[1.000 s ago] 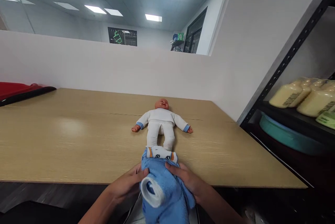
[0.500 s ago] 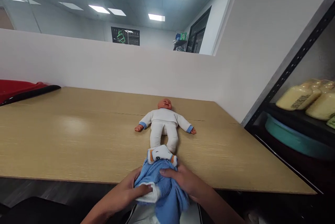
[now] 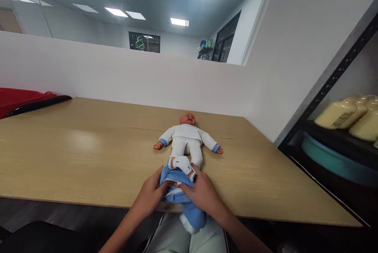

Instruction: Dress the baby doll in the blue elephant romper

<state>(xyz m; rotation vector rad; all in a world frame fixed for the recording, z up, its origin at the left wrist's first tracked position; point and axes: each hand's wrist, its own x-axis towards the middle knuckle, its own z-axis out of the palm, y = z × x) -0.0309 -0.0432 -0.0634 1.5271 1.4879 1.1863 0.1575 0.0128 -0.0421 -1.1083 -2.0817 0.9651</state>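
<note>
Pinching the blue garment (image 3: pixel 177 174) in both grips, the left hand (image 3: pixel 152 190) and right hand (image 3: pixel 203 190) angle inward over the near worktop (image 3: pixel 103 158), beside the doll's (image 3: pixel 186 133) legs; right, a teal basin's (image 3: pixel 333 162) contents are hidden.

Doll (image 3: pixel 186 131) on table (image 3: pixel 88 158), behind garment (image 3: pixel 177 175)

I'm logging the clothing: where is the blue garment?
Head view, lower centre: the blue garment is in the left hand and right hand, by the doll's legs.

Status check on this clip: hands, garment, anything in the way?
Left hand and right hand gripping blue garment. Garment bunched at table edge, part hanging below. Doll face-up beyond, feet hidden. No obstruction seen.
</note>
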